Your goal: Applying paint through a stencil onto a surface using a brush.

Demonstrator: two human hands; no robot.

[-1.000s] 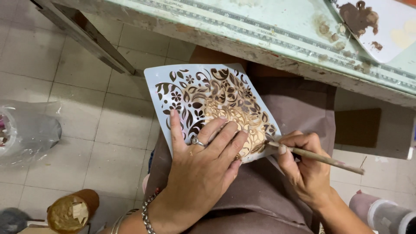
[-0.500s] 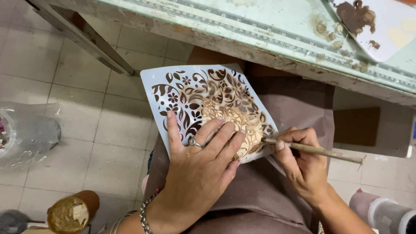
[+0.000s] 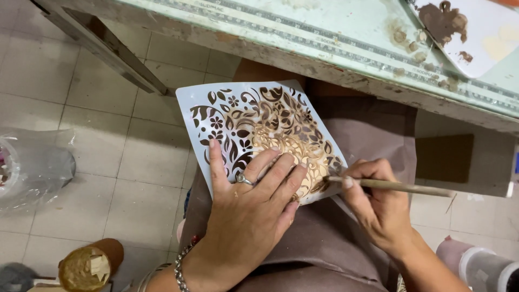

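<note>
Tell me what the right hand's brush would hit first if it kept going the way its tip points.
The right hand aims the brush leftward, tip at the stencil edge. Going on, it would likely meet the left hand fingers pressing the stencil, though depth is unclear.

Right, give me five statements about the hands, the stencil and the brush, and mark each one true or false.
1. The left hand lies flat on the pale blue stencil. True.
2. The right hand holds scissors. False: it holds a thin wooden brush.
3. The stencil rests on the green table. False: it lies on the person's lap, on the brown apron.
4. The left hand wears a ring. True.
5. The brush's working end touches the stencil's right edge. True.
</note>
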